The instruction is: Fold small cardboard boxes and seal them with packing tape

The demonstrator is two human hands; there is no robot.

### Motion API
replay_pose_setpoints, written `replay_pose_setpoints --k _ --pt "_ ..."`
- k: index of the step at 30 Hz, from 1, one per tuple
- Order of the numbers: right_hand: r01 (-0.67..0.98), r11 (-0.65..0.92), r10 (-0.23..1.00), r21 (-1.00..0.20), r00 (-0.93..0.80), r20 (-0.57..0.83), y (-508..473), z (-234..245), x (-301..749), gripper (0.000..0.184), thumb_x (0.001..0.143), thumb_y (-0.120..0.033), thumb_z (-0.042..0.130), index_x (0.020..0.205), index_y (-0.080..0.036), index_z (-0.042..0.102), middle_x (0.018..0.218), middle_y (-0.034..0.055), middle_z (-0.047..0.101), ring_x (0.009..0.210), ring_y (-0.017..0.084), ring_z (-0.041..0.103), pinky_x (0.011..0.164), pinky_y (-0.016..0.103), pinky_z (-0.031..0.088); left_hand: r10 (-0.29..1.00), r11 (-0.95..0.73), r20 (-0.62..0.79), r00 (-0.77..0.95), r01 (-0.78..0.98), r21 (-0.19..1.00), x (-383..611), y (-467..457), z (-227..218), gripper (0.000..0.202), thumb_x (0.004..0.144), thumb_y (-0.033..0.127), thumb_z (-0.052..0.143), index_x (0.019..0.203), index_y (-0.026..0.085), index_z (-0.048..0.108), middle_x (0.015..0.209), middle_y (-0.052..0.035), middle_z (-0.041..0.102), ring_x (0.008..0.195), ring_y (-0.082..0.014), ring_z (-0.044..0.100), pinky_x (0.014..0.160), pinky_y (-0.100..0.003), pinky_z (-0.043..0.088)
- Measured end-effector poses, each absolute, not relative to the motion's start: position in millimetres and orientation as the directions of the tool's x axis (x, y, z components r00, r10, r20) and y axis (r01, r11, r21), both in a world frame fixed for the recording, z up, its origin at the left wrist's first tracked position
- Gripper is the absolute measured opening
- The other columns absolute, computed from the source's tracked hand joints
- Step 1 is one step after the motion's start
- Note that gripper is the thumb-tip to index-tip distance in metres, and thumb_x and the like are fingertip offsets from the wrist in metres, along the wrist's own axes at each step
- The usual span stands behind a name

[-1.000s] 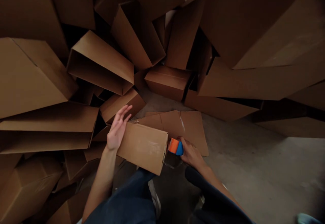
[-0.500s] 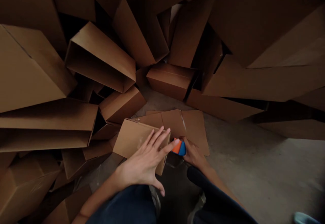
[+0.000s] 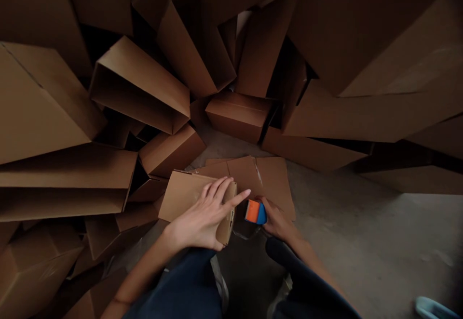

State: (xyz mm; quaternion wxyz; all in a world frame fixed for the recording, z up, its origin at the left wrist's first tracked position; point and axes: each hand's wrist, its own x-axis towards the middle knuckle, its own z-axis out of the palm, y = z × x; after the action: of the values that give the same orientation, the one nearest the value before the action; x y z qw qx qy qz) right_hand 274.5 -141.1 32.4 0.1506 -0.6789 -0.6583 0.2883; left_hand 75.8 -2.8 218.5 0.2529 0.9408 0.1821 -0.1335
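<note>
Just in front of my knees lies a small tan cardboard box (image 3: 184, 191), its narrow end turned to the right. My left hand (image 3: 204, 213) grips the box across that end, thumb at the near edge and fingers toward the far edge, with the index finger stretched out past it. Right of the box, a small gap away, my right hand (image 3: 277, 220) is closed around a blocky orange-and-blue tool (image 3: 255, 212). Its exact kind does not show. Flattened cardboard (image 3: 273, 179) lies on the floor under and behind both.
Open cardboard boxes (image 3: 144, 80) are heaped along the left and far side. Long boxes (image 3: 361, 112) stand to the right. Concrete floor (image 3: 343, 222) shows at the right, with a pale blue object (image 3: 430, 307) at the lower corner. A clear strip (image 3: 248, 236) lies between my hands.
My left hand has come down from spread fingers above the box to gripping its right end. The right hand still holds the orange-and-blue tool, with more of its orange side showing.
</note>
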Motion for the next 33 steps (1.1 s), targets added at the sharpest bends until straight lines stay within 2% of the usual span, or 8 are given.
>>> replay_pose_setpoints --k 2,4,10,15,20,23,29,33 --pt "0.669 -0.145 0.974 -0.729 -0.033 -0.224 -143.0 36.5 282.1 0.053 0.077 -0.006 0.049 0.127 -0.021 0.044 0.12 0.0107 0.065 0.109 0.02 0.065 0.088 0.028 0.047 0.276 -0.787 -0.325 0.905 0.406 0.464 73.0 2.2 224.8 0.133 0.054 0.038 0.087 0.157 0.033 0.003 0.163 -0.0163 0.009 0.147 -0.0453 0.011 0.113 -0.066 0.022" --pt "0.6 -0.18 0.968 -0.779 -0.031 -0.248 -143.5 48.4 291.4 0.052 0.076 -0.009 0.05 0.126 -0.02 0.044 0.121 0.0112 0.064 0.11 0.022 0.064 0.089 0.03 0.046 0.27 -0.767 -0.298 0.916 0.392 0.508 69.2 7.4 232.6 0.131 0.055 0.04 0.087 0.157 0.034 0.003 0.162 -0.0146 0.009 0.147 -0.0448 0.011 0.113 -0.066 0.022" --pt "0.668 -0.273 0.928 -0.693 -0.009 -0.373 -142.1 106.1 324.1 0.05 0.078 -0.011 0.048 0.126 -0.022 0.046 0.121 0.0114 0.065 0.101 0.023 0.066 0.08 0.031 0.045 0.286 -0.733 -0.16 0.945 0.324 0.599 61.8 17.4 248.5 0.133 0.054 0.039 0.088 0.156 0.037 0.003 0.161 -0.0118 0.009 0.145 -0.0449 0.012 0.114 -0.066 0.022" --pt "0.741 -0.249 0.937 -0.624 0.02 -0.349 -149.5 137.9 347.6 0.053 0.077 -0.015 0.049 0.129 -0.023 0.045 0.122 0.0117 0.064 0.105 0.026 0.065 0.08 0.033 0.045 0.252 -0.748 -0.016 0.968 0.205 0.632 63.8 19.3 248.7 0.136 0.052 0.044 0.089 0.154 0.04 0.0 0.16 -0.0122 0.009 0.144 -0.0455 0.014 0.113 -0.068 0.02" --pt "0.801 -0.261 0.927 -0.539 0.051 -0.373 -153.1 156.3 361.0 0.054 0.074 -0.013 0.048 0.126 -0.025 0.049 0.109 0.0073 0.069 0.091 0.022 0.069 0.069 0.029 0.045 0.221 -0.747 0.097 0.97 0.104 0.656 67.7 21.4 235.8 0.135 0.052 0.056 0.088 0.154 0.04 0.0 0.158 -0.0136 0.01 0.144 -0.0455 0.016 0.112 -0.069 0.02" --pt "0.849 -0.253 0.919 -0.464 0.06 -0.39 -147.6 156.6 363.4 0.054 0.075 -0.014 0.047 0.128 -0.023 0.048 0.109 0.0087 0.069 0.091 0.023 0.069 0.067 0.03 0.045 0.255 -0.72 0.086 0.963 0.13 0.682 65.5 27.6 219.8 0.137 0.05 0.056 0.088 0.154 0.039 0.001 0.159 -0.0135 0.01 0.145 -0.0453 0.014 0.114 -0.069 0.02" --pt "0.954 -0.072 0.96 -0.291 -0.012 -0.279 -120.4 149.4 350.4 0.07 0.071 -0.009 0.047 0.14 -0.016 0.036 0.115 0.0129 0.066 0.102 0.027 0.066 0.079 0.036 0.044 0.415 -0.591 -0.123 0.902 0.369 0.717 35.6 49.7 198.5 0.152 0.048 0.056 0.089 0.154 0.026 -0.017 0.161 -0.019 0.005 0.148 -0.0423 0.014 0.118 -0.062 0.02" --pt "0.975 0.026 0.957 -0.222 -0.089 -0.277 -97.5 163.9 327.1 0.067 0.069 -0.006 0.049 0.135 -0.016 0.042 0.106 0.0114 0.067 0.095 0.027 0.066 0.074 0.034 0.041 0.429 -0.567 -0.177 0.886 0.416 0.71 8.2 57.9 194.6 0.153 0.047 0.056 0.089 0.155 0.025 -0.015 0.162 -0.0197 0.002 0.149 -0.0423 0.01 0.119 -0.06 0.019"
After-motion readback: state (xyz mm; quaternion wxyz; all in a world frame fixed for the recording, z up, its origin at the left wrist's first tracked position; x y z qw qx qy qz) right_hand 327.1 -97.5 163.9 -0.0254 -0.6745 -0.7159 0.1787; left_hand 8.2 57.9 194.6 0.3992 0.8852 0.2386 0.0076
